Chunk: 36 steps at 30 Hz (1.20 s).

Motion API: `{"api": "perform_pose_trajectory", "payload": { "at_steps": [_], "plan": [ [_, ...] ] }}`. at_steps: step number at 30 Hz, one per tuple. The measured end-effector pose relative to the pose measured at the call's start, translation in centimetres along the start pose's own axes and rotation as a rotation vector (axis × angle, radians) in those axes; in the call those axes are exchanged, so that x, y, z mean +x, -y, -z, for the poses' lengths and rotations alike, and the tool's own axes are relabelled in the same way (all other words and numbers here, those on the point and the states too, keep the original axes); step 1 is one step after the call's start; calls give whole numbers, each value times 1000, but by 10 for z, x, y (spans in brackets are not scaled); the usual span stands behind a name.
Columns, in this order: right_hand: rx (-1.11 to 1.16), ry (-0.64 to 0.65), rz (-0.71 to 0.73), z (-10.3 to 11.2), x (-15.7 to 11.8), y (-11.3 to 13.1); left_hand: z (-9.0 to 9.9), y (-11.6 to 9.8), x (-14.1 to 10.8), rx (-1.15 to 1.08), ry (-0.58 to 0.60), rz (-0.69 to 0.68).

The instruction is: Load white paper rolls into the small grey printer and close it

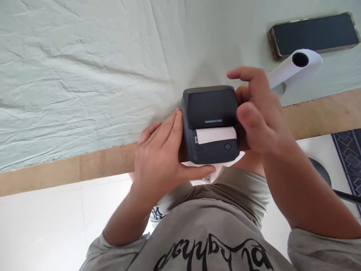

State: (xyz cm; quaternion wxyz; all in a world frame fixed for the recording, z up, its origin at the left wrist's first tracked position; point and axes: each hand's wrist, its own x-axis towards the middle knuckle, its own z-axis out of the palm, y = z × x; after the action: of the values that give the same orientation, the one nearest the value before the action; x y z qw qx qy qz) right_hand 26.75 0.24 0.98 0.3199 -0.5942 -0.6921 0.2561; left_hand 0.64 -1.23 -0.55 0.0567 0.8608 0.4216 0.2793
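Note:
A black label printer [212, 107] marked NIIMBOT sits at the table's near edge, its front part reaching over the wooden strip. A strip of white label paper [216, 134] sticks out of its front slot, above a round power button [227, 146]. My left hand [160, 154] grips the printer's left side, fingers along the side wall and thumb across the front. At the right side, my right hand [259, 109] has its index finger and thumb spread, close to the printer's edge. Its lower fingers are partly hidden, so I cannot tell whether they touch the casing.
A phone [316, 34] in a clear case lies at the upper right. Beside it stands a white roll of paper [290, 69] with a dark core and a loose end. A pale, wrinkled cloth [84, 75] covers the table up to its bare wooden edge [67, 171].

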Motion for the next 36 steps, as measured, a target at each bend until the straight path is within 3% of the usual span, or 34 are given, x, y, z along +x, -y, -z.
{"api": "perform_pose_trajectory", "payload": {
  "at_steps": [4, 8, 12, 18, 20, 22, 25, 28, 31, 33, 36],
  "plan": [
    [22, 54, 8, 10, -1, 1, 2, 5, -2, -122, 47, 32],
    [44, -71, -59, 19, 2, 25, -2, 6, -3, -114, -3, 28],
    [-72, -158, -11, 26, 8, 49, -5, 5, -3, -90, -24, 9],
    [-349, -297, 107, 30, 18, 49, 0, 2, -2, -122, 1, 48],
    [-366, -198, 147, 30, 26, 50, 1, 1, -1, -144, 27, 68],
    [-456, -16, 147, 30, 38, 55, 2, 0, -1, -143, 42, 75],
    [-664, 305, 22, 29, 56, 67, 0, 0, -1, -120, 15, 62],
    [-744, 494, -39, 24, 72, 72, -3, -1, -1, -110, -32, 45],
    [-746, 551, -8, 23, 79, 72, -5, -1, -1, -103, -44, 44],
    [-746, 525, 44, 30, 74, 71, -4, -1, 0, -100, -32, 47],
    [-595, 337, 108, 49, 55, 69, 0, 0, 0, -104, 5, 52]
  ]
}}
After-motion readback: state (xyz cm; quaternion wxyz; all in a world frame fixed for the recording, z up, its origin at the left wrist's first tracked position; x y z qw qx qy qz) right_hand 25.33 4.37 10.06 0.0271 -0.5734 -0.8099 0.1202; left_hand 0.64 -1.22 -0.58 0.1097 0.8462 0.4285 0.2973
